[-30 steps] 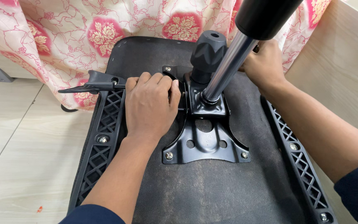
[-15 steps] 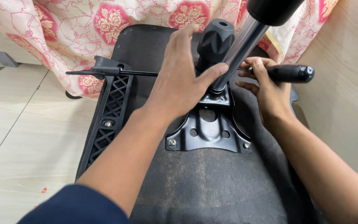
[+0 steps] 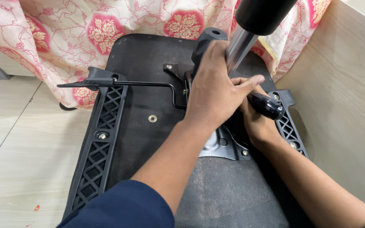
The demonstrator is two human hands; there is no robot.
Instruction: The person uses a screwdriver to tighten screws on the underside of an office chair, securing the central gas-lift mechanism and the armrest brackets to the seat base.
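Note:
A black chair seat (image 3: 148,143) lies upside down. Bolted to its middle is a metal mechanism plate (image 3: 216,145). A chrome column (image 3: 241,46) with a thick black end (image 3: 262,14) rises from the plate, next to a black knob (image 3: 205,42). My left hand (image 3: 216,88) lies over the mechanism and wraps the foot of the column, its fingers reaching towards my right hand. Just to the right of the plate, my right hand (image 3: 256,122) grips a black tool handle (image 3: 269,106). The tool's tip is hidden under my hands.
A thin black lever (image 3: 140,84) sticks out left from the mechanism. Black lattice brackets run along the seat's left (image 3: 102,143) and right (image 3: 288,126) edges. Pink flowered cloth (image 3: 106,33) hangs behind, a wooden panel (image 3: 343,93) stands at the right, and floor tiles (image 3: 17,147) lie at the left.
My left hand moved from the plate's left side up to the foot of the column. My right hand brought the black-handled tool in and lowered it beside the plate.

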